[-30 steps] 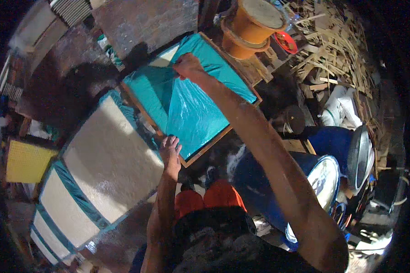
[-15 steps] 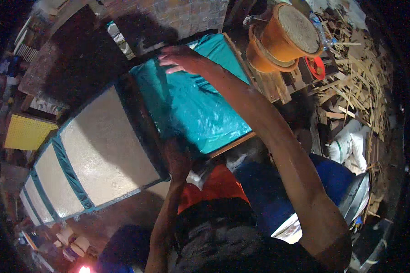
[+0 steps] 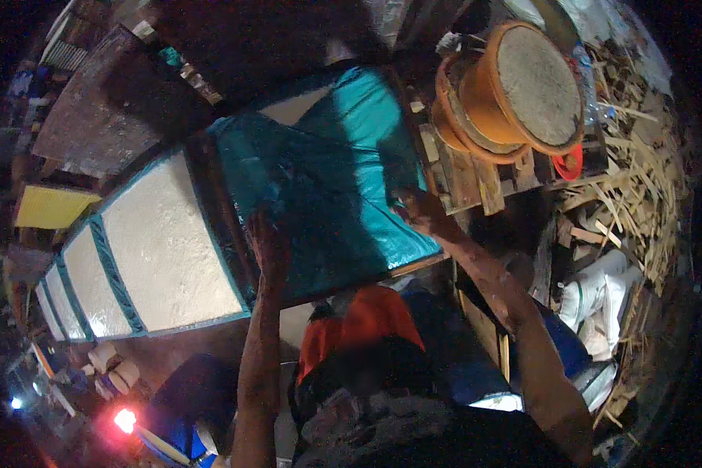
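A glossy teal cloth (image 3: 312, 187) covers most of a shallow tray in front of me, creased and partly in shadow. At its far edge, a pale slab (image 3: 295, 106) shows from under the cloth. My left hand (image 3: 267, 246) lies on the cloth's left side, beside the dark tray edge, with fingers stretched out. At the right side, my right hand (image 3: 423, 212) has bent fingers closed on the cloth, and folds run toward it. The fingertips there are partly in shadow.
A row of trays (image 3: 166, 238) with pale, smooth filling and teal edging runs off to the left. Stacked orange round moulds (image 3: 487, 101) stand at the right on wooden planks. Wood scraps (image 3: 632, 171) and white sacks (image 3: 597, 292) lie farther right. A yellow panel (image 3: 54, 207) sits far left.
My right hand has come back from the far left corner to the right side. The cloth's far edge has shifted, baring part of the pale slab. My left hand has moved slightly up and left.
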A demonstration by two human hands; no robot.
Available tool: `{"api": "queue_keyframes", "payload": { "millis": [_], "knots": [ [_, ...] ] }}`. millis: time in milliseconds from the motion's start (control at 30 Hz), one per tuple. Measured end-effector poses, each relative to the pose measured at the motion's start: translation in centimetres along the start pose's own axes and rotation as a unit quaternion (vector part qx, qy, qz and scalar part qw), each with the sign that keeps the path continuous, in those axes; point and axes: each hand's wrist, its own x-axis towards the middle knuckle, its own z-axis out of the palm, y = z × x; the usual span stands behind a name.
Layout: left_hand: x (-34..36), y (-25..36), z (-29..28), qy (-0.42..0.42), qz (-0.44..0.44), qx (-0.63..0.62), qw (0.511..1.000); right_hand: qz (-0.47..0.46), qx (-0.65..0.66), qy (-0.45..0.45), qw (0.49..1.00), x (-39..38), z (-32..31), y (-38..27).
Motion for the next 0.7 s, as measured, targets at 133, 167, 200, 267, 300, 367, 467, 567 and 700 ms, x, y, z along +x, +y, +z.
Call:
{"api": "queue_keyframes", "payload": {
  "millis": [133,167,200,267,300,367,467,567,700],
  "knots": [
    [2.7,-1.3,-0.6,-0.084,-0.081,0.081,0.990,0.013,0.195,0.082,0.977,0.3,2.3,0.7],
    [2.4,-2.5,-0.9,-0.079,-0.049,0.123,0.988,-0.006,0.233,0.114,0.966,0.4,2.2,0.2],
    [2.6,-3.1,-1.5,-0.067,-0.061,0.131,0.987,0.011,0.254,0.110,0.961,0.2,0.5,-0.9],
    [3.6,-1.9,-0.7,-0.192,-0.052,0.148,0.969,0.037,0.256,0.118,0.959,-1.4,-2.6,0.1],
    [3.3,-2.4,0.6,-0.186,-0.056,0.144,0.970,0.063,0.243,0.129,0.959,-1.7,-2.9,1.0],
    [2.9,-2.9,0.7,-0.151,-0.058,0.147,0.976,0.102,0.231,0.147,0.956,-0.6,-2.7,1.6],
    [1.9,-2.2,0.7,-0.081,-0.056,0.128,0.987,0.137,0.213,0.165,0.953,3.2,-2.8,1.7],
    [1.1,-1.0,0.2,-0.003,-0.055,0.101,0.993,-0.140,0.058,0.267,0.952,12.3,-4.0,-2.3],
    [-1.8,1.1,-0.9,0.088,-0.049,0.090,0.991,-0.214,0.058,0.187,0.957,27.8,-6.4,-8.3]
  ]
}}
